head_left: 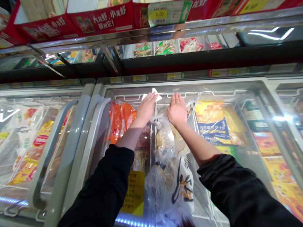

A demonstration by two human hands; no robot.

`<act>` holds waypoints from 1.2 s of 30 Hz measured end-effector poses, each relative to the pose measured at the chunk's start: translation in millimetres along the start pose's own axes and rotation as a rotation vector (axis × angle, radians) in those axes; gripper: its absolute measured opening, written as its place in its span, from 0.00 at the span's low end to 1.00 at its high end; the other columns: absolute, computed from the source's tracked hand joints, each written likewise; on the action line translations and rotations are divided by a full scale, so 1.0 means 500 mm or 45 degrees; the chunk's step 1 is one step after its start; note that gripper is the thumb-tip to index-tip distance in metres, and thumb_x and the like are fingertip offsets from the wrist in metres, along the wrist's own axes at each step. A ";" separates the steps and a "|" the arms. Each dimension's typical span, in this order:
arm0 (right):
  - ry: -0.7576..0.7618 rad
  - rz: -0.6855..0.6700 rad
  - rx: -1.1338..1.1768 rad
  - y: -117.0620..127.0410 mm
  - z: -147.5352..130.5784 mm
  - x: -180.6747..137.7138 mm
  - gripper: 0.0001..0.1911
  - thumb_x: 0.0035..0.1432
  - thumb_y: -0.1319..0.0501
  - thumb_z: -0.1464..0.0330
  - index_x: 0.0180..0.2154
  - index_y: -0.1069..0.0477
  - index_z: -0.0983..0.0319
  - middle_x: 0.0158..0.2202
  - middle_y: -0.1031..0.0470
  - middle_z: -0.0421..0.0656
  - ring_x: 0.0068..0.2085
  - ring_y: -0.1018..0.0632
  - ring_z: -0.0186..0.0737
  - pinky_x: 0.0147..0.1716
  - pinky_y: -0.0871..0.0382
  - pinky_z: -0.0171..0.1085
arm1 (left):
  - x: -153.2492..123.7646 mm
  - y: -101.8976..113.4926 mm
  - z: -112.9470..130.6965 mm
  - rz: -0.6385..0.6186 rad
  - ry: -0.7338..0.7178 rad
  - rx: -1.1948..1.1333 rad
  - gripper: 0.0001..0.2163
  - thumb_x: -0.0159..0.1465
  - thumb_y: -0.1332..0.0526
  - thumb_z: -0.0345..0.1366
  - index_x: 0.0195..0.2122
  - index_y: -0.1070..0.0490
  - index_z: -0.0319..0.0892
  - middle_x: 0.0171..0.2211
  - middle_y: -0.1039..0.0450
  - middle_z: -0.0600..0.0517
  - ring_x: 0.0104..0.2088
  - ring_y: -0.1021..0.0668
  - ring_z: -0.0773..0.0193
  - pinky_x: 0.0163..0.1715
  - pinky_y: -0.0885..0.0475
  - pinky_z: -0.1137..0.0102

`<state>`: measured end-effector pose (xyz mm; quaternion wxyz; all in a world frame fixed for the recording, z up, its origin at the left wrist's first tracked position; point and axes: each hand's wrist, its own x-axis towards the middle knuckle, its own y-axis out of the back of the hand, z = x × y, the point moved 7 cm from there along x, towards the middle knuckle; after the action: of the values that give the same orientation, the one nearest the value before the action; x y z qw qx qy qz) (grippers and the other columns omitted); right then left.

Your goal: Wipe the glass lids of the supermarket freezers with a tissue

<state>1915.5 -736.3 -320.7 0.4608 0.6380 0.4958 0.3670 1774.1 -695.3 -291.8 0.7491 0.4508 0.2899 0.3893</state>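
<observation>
My left hand (146,108) presses a folded white cloth (153,94) against the freezer's glass lid (132,91), near its far edge. White corners of the cloth stick out past the fingers; the rest is hidden under the hand. Just to the right, my right hand (177,109) lies flat on the same glass with its fingers stretched out and nothing held. Beneath the glass are orange packets (121,118), clear bags of pale food (165,138) and a yellow-and-blue packet (210,119).
Grey curved handles (50,148) run along the neighbouring lid on the left. Above the far edge hangs a metal-edged shelf (132,36) carrying red boxes (101,19) and a price tag (165,14). A yellow notice (134,194) is visible near the front.
</observation>
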 end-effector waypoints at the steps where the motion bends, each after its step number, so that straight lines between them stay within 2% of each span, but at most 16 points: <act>1: 0.003 -0.018 -0.006 -0.001 0.003 0.004 0.36 0.70 0.55 0.71 0.75 0.45 0.82 0.78 0.45 0.63 0.79 0.43 0.58 0.78 0.48 0.57 | -0.015 0.005 -0.008 0.034 0.071 0.011 0.37 0.68 0.54 0.15 0.76 0.38 0.46 0.78 0.42 0.52 0.79 0.42 0.60 0.78 0.43 0.57; 3: 0.022 -0.059 -0.027 0.000 0.011 0.005 0.37 0.72 0.55 0.69 0.75 0.46 0.82 0.79 0.47 0.63 0.80 0.44 0.58 0.78 0.48 0.58 | -0.065 -0.006 -0.006 0.037 0.178 0.039 0.37 0.68 0.52 0.15 0.76 0.39 0.44 0.78 0.42 0.51 0.79 0.44 0.58 0.78 0.43 0.58; 6: 0.174 -0.148 -0.057 0.005 0.021 -0.027 0.37 0.74 0.55 0.64 0.76 0.47 0.80 0.79 0.48 0.60 0.80 0.46 0.57 0.78 0.50 0.56 | -0.132 -0.052 0.033 -0.125 0.161 0.036 0.36 0.68 0.51 0.17 0.76 0.37 0.45 0.77 0.40 0.52 0.79 0.41 0.58 0.78 0.40 0.60; 8: 0.283 -0.176 -0.067 0.013 0.032 -0.071 0.37 0.75 0.54 0.62 0.77 0.47 0.75 0.80 0.48 0.56 0.80 0.46 0.55 0.79 0.51 0.55 | -0.135 -0.062 0.056 -0.183 0.057 0.008 0.36 0.68 0.50 0.17 0.75 0.36 0.48 0.77 0.40 0.53 0.78 0.39 0.59 0.77 0.39 0.59; 10: 0.315 -0.163 -0.077 0.022 0.047 -0.117 0.36 0.76 0.54 0.61 0.77 0.47 0.72 0.80 0.49 0.53 0.80 0.45 0.52 0.79 0.52 0.55 | -0.110 -0.046 0.057 -0.131 -0.029 -0.022 0.38 0.66 0.51 0.15 0.75 0.36 0.50 0.78 0.42 0.54 0.79 0.41 0.59 0.77 0.39 0.55; 12: 0.307 -0.155 -0.091 0.028 0.058 -0.149 0.36 0.76 0.54 0.60 0.78 0.49 0.70 0.81 0.49 0.52 0.80 0.45 0.51 0.79 0.53 0.56 | -0.089 -0.026 0.031 -0.038 0.029 -0.044 0.38 0.66 0.53 0.14 0.76 0.37 0.46 0.78 0.42 0.51 0.79 0.42 0.57 0.78 0.41 0.53; 14: 0.310 -0.176 -0.099 0.029 0.060 -0.163 0.36 0.76 0.52 0.60 0.78 0.50 0.68 0.81 0.50 0.50 0.80 0.46 0.51 0.78 0.52 0.56 | -0.104 -0.021 0.012 0.038 0.117 -0.041 0.38 0.66 0.53 0.15 0.76 0.38 0.45 0.78 0.41 0.50 0.79 0.42 0.55 0.78 0.41 0.51; 17: 0.299 -0.206 -0.100 0.028 0.058 -0.158 0.37 0.76 0.51 0.60 0.79 0.52 0.67 0.81 0.51 0.49 0.80 0.47 0.51 0.78 0.52 0.56 | -0.189 -0.049 0.042 0.061 0.124 -0.024 0.36 0.68 0.52 0.16 0.76 0.38 0.45 0.78 0.41 0.49 0.79 0.42 0.54 0.78 0.41 0.52; 19: 0.291 -0.212 -0.096 0.028 0.057 -0.153 0.37 0.76 0.51 0.60 0.79 0.53 0.66 0.82 0.51 0.49 0.80 0.47 0.52 0.79 0.52 0.56 | -0.239 -0.076 0.088 -0.020 -0.018 -0.014 0.35 0.69 0.51 0.17 0.77 0.40 0.44 0.77 0.40 0.49 0.79 0.42 0.55 0.79 0.42 0.53; 21: 0.294 -0.211 -0.094 0.027 0.058 -0.150 0.37 0.77 0.52 0.60 0.79 0.53 0.66 0.82 0.52 0.48 0.80 0.48 0.52 0.79 0.53 0.56 | -0.253 -0.086 0.109 -0.096 -0.105 -0.027 0.35 0.69 0.51 0.17 0.76 0.39 0.46 0.77 0.40 0.51 0.79 0.41 0.56 0.78 0.41 0.54; 23: 0.300 -0.211 -0.102 0.025 0.059 -0.150 0.37 0.77 0.53 0.59 0.80 0.54 0.66 0.82 0.52 0.49 0.81 0.48 0.52 0.79 0.54 0.55 | -0.237 -0.073 0.095 -0.103 -0.098 -0.052 0.38 0.69 0.53 0.16 0.76 0.39 0.52 0.78 0.41 0.56 0.79 0.42 0.58 0.78 0.41 0.53; 25: 0.306 -0.212 -0.113 0.022 0.061 -0.150 0.37 0.78 0.53 0.58 0.80 0.55 0.66 0.82 0.52 0.49 0.80 0.48 0.53 0.79 0.54 0.55 | -0.227 -0.053 0.058 -0.071 0.039 -0.056 0.41 0.67 0.53 0.14 0.77 0.41 0.56 0.78 0.41 0.58 0.79 0.42 0.55 0.78 0.40 0.49; 28: 0.308 -0.203 -0.112 0.020 0.063 -0.149 0.37 0.78 0.54 0.57 0.80 0.55 0.65 0.82 0.51 0.50 0.80 0.48 0.53 0.78 0.53 0.56 | -0.289 -0.039 0.042 0.035 0.184 -0.005 0.38 0.69 0.52 0.16 0.78 0.42 0.51 0.78 0.41 0.53 0.79 0.43 0.52 0.78 0.40 0.49; 32: 0.322 -0.171 -0.076 0.018 0.065 -0.146 0.37 0.79 0.56 0.54 0.80 0.55 0.64 0.82 0.51 0.50 0.80 0.48 0.53 0.78 0.53 0.58 | -0.435 -0.090 0.131 -0.080 -0.027 0.085 0.33 0.71 0.49 0.18 0.76 0.38 0.42 0.76 0.38 0.47 0.78 0.40 0.54 0.77 0.37 0.56; 34: 0.334 -0.154 -0.070 0.015 0.067 -0.145 0.38 0.79 0.57 0.54 0.80 0.55 0.64 0.82 0.51 0.50 0.80 0.48 0.54 0.77 0.53 0.59 | -0.458 -0.107 0.162 -0.135 -0.135 0.096 0.30 0.73 0.48 0.20 0.75 0.36 0.40 0.75 0.36 0.45 0.78 0.40 0.54 0.77 0.39 0.57; 36: 0.343 -0.148 -0.070 0.010 0.071 -0.144 0.38 0.79 0.57 0.53 0.80 0.56 0.64 0.82 0.52 0.51 0.80 0.48 0.55 0.77 0.52 0.60 | -0.438 -0.106 0.160 -0.162 -0.191 0.096 0.28 0.75 0.49 0.22 0.74 0.34 0.43 0.75 0.35 0.48 0.78 0.38 0.56 0.77 0.38 0.61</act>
<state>1932.6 -814.4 -327.5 0.4281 0.5403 0.5789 0.4355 1738.1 -931.4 -287.4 0.7745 0.4871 0.2753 0.2951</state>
